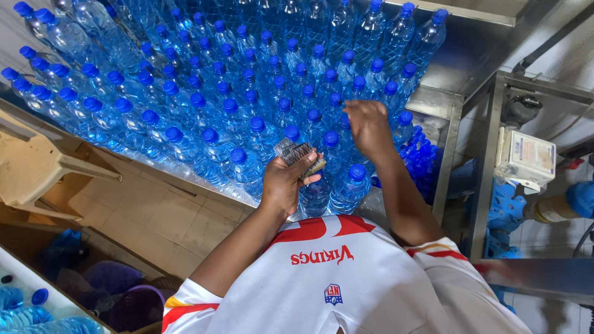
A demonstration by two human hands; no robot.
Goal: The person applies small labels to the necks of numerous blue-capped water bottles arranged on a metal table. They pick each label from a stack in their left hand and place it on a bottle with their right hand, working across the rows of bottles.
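The left hand point(283, 182) gripped a small stack of shiny cap seals point(299, 157), kept close above the water bottles point(247, 105). The right hand point(369, 128) reached over one blue cap point(331, 99), fingers bent, holding nothing that showed.

Clear plastic bottles point(247, 93) tinted blue, each topped with a bright blue cap point(238, 155), crowd a silver-grey metal table point(461, 65). The shirt point(346, 284) is white with red shoulder stripes and yellow trim. The floor tiles point(161, 216) are beige, the plastic chair point(37, 167) cream, the basket point(139, 306) purple.
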